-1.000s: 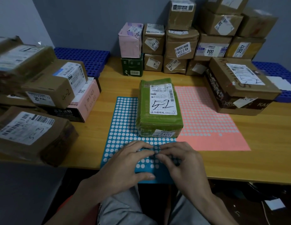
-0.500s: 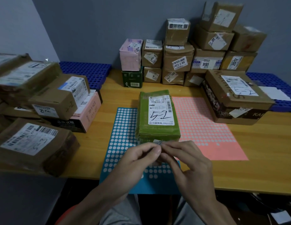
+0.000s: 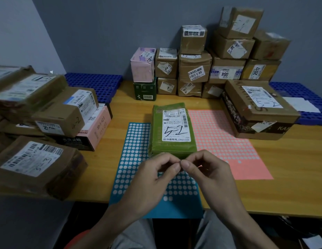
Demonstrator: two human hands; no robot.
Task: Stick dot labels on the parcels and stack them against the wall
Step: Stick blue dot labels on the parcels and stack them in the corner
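A green parcel (image 3: 157, 133) with a white shipping label marked "5-2" lies on the table, overlapping a blue sheet of white dot labels (image 3: 135, 159) and a pink dot sheet (image 3: 228, 150). Just in front of the parcel's near end, my left hand (image 3: 153, 180) and my right hand (image 3: 207, 175) are raised above the blue sheet. Their curled thumbs and forefingers meet tip to tip, pinching a dot label that the fingertips hide. Labelled parcels (image 3: 196, 69) are stacked against the wall at the back.
A pile of brown and pink parcels (image 3: 48, 114) fills the table's left side. A large brown box (image 3: 255, 108) sits at the right by the pink sheet. Blue plastic grids (image 3: 95, 85) lie at the back corners. Bare wooden table (image 3: 282, 186) shows at the front right.
Both hands lifted off the lower part of the blue sheet and rose toward the green parcel's near end, fingertips coming together in a pinch.
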